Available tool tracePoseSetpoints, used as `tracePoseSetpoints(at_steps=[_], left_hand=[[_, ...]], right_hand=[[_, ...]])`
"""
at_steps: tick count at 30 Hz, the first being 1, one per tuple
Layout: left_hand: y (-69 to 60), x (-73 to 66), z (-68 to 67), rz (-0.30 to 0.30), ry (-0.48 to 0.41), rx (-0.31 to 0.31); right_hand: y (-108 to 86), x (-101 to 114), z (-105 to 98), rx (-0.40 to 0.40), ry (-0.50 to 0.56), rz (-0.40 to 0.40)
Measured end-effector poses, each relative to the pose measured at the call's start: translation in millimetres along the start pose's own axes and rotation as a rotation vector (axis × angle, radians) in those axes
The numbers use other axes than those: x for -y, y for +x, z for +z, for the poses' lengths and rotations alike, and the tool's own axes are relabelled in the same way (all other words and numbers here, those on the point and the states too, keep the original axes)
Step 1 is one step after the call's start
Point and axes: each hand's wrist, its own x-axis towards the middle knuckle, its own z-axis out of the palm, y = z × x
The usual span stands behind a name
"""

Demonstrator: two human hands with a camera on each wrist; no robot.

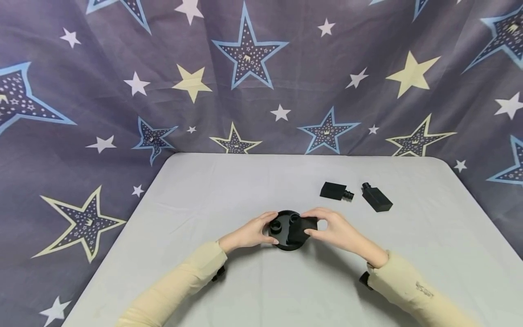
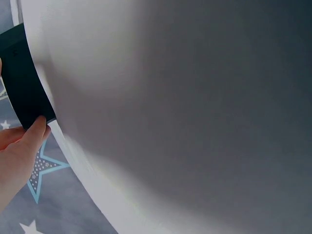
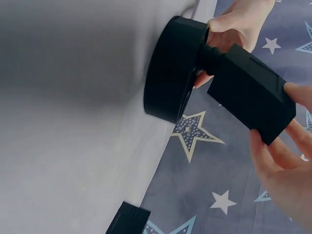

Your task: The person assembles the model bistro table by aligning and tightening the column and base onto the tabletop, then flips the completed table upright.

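In the head view my left hand (image 1: pixel 252 232) grips the left side of a round black base (image 1: pixel 291 245), which has raised round sockets on top. My right hand (image 1: pixel 335 231) pinches a black rectangular block with a narrow neck (image 3: pixel 251 92) between thumb and fingers. The right wrist view shows the block tilted, its neck meeting the socketed face of the base (image 3: pixel 165 73). How far the neck sits in the socket cannot be told. Part of the base (image 2: pixel 22 73) also appears at the left of the left wrist view, with fingers on its edge.
Two similar black necked blocks lie on the white table (image 1: pixel 196 190) at the back right, one block (image 1: pixel 333 190) left of the other (image 1: pixel 377 200). Small black pieces show partly beside the left sleeve (image 1: pixel 219 273) and the right sleeve (image 1: pixel 365 280). A starry cloth (image 1: pixel 245 104) hangs behind.
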Motion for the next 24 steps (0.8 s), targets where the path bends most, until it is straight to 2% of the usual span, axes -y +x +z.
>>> tracePoseSetpoints(at_steps=[4,10,16,24], left_hand=[[-0.9,-1.7,-0.6,-0.009,-0.003,0.001],[1.2,-2.3,0.8,-0.063,0.0,0.02],[0.8,-2.9,1.0,-0.072,0.009,0.022],[1.3,-1.4,0.7,-0.055,0.01,0.017]], right_hand=[[5.3,4,6,0.01,0.008,-0.015],[5.8,5,12,0.072,-0.057,-0.017],[3.2,5,11,0.116,-0.071,-0.003],[0.5,5,7,0.23,0.064,0.057]])
